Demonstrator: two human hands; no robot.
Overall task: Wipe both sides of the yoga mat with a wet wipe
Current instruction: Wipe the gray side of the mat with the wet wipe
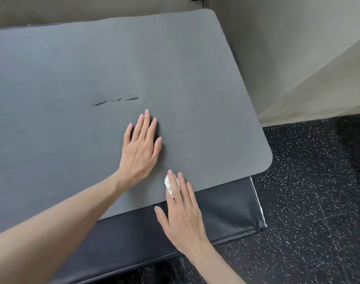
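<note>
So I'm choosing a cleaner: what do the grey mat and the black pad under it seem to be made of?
The mat looks like matte foam or rubber: fine ribbed texture, no shine, small tears near the middle. The black pad looks like vinyl or faux leather over padding: slight sheen, fine grain, a stitched seam at its edge. Neither is certain from a picture.

A thick black padded vinyl floor mat (pixel 226 210) with a white-stitched edge lies on a black rubber floor flecked with white (pixel 318 191). Behind rises a beige wall (pixel 308 48), where a thin black cable (pixel 202 3) hangs from a small dark fitting.
</note>
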